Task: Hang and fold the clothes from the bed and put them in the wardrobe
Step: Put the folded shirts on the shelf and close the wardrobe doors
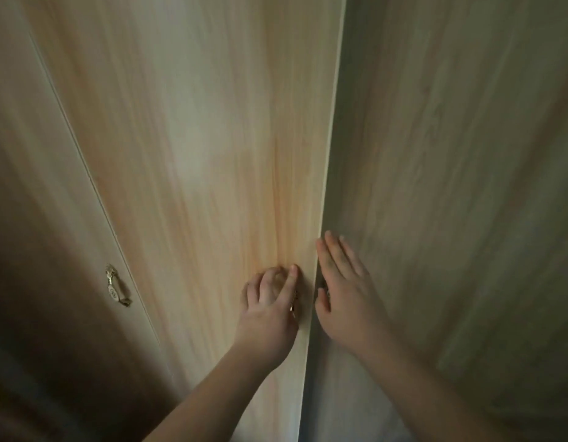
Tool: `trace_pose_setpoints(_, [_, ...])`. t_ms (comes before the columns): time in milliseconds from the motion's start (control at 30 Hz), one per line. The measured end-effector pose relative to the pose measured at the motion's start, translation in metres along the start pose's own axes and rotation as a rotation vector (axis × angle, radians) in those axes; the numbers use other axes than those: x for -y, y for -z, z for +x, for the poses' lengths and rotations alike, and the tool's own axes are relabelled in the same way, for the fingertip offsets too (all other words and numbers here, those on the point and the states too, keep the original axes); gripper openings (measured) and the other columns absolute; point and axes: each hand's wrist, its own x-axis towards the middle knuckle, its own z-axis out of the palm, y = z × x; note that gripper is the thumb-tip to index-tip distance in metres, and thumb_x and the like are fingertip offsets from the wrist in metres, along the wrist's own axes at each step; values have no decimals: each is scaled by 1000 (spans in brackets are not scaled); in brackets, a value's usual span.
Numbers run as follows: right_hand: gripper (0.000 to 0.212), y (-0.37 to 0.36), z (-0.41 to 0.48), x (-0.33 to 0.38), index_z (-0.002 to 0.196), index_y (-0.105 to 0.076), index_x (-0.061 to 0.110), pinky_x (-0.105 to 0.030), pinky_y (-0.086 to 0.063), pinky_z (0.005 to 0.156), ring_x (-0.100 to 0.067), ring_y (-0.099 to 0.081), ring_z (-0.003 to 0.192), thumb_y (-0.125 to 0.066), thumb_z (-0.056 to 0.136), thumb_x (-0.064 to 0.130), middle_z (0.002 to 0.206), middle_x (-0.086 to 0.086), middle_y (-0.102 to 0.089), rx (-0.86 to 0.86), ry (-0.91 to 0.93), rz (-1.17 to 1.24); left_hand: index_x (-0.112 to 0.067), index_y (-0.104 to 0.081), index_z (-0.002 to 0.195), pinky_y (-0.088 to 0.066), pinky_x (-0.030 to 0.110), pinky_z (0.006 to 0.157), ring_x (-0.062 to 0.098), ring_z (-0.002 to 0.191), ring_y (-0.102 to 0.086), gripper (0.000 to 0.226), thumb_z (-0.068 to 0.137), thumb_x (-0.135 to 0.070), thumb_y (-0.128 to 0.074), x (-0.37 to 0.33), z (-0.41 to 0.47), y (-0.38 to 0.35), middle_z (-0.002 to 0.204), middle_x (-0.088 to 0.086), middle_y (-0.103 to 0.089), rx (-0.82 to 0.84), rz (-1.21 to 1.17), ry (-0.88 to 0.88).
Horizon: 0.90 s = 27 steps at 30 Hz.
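Working the wardrobe doors (212,138) mid-frame: our left hand (271,301) pinches a small brass handle (294,303), right hand (343,295) lies flat, fingers spread, on the other door. We'd move both evenly. No clothes visible.

A handle (117,286) sits on the left door (37,218), left of the middle door (196,138).

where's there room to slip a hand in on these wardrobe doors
The only opening is the narrow seam between the middle door and the right door, free above the right hand. It is crowded low down, where the left hand grips a handle beside the seam. The far-left handle is free.
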Motion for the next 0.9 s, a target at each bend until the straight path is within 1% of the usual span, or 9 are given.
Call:
trace_pose_setpoints(133, [84,-20,19,-30,158,-16,15,-40,-12,123,-23,-1,153,-54,83,23,167,-1,-8,15,93,-162,-28,-14,157,-32,56,112,40,137,-33,76,86,-42,-35,-2,23,-10,149,12,-38,-5,26,29])
trace_pose_setpoints(233, [84,-35,30,-44,158,-13,14,-46,-18,122,-23,-2,154,-50,84,25,167,-1,-5,18,131,-192,-27,-20,158,-30,56,111,41,136,-35,75,87,-38,-38,-4,33,-18,149,12,-40,-15,20,65])
trace_pose_setpoints(333, [82,-44,39,-51,158,-16,13,-50,-13,122,-23,-5,153,-47,83,25,167,-3,-9,5,134,-219,-26,-28,157,-34,58,108,42,132,-37,72,87,-37,-41,-6,41,-25,147,12,-42,-50,10,90])
trace_pose_setpoints(567, [79,-55,51,-55,158,-15,9,-52,-16,121,-23,-4,153,-40,86,29,166,-6,-11,-3,141,-266,-26,-26,157,-36,58,109,40,132,-36,73,86,-40,-42,-6,52,-30,147,11,-41,-58,55,108])
trace_pose_setpoints(667, [77,-59,51,-56,158,-14,9,-54,-14,121,-25,-4,153,-34,87,32,166,-6,-10,-13,143,-271,-26,-30,156,-36,56,110,40,133,-37,73,85,-40,-37,-9,55,-27,148,12,-41,-52,46,128])
trace_pose_setpoints(700, [77,-60,52,-56,158,-13,9,-54,-13,121,-25,-3,153,-33,87,33,166,-7,-8,-8,139,-277,-26,-27,157,-34,55,112,40,134,-35,74,85,-42,-33,-11,56,-25,150,11,-39,-36,39,142])
trace_pose_setpoints(800, [78,-58,52,-51,158,-13,8,-54,-13,121,-25,-2,153,-30,87,35,167,-7,-7,28,113,-302,-30,-10,159,-21,48,119,36,142,-24,77,84,-44,-22,-13,55,-19,158,8,-25,52,69,156])
trace_pose_setpoints(833, [78,-55,51,-48,158,-13,8,-53,-14,121,-25,-1,153,-30,87,36,167,-6,-6,42,103,-309,-31,-7,159,-19,47,120,35,144,-20,77,86,-41,-26,-14,55,-15,160,7,-20,80,62,166])
trace_pose_setpoints(900, [77,-46,48,-40,158,-11,10,-50,-13,122,-22,3,153,-27,88,37,167,-4,-4,93,68,-294,-32,-3,159,-19,46,120,31,147,-14,80,90,-34,-43,-17,52,-5,161,4,-14,133,25,166])
